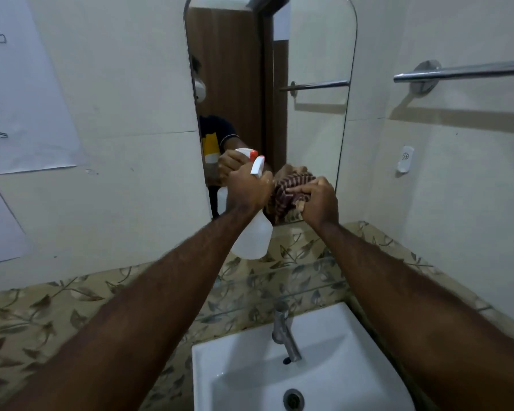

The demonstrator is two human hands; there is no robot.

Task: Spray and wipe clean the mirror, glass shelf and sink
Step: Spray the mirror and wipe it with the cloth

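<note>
My left hand [248, 189] grips a clear spray bottle [254, 237] with a white and orange trigger head, its nozzle close to the lower part of the tall wall mirror [312, 54]. My right hand [319, 203] holds a bunched red checked cloth [291, 189] pressed against the mirror's bottom edge, right beside the bottle. Below my arms a glass shelf [306, 287] juts out from the leaf-patterned tiles. The white sink [339, 348] with a chrome tap [284, 333] lies underneath, at the bottom centre.
A chrome towel bar [463, 72] is fixed on the right wall, with a small white hook [405, 160] below it. Paper posters [24, 93] hang on the left wall. The mirror reflects a person and a brown door.
</note>
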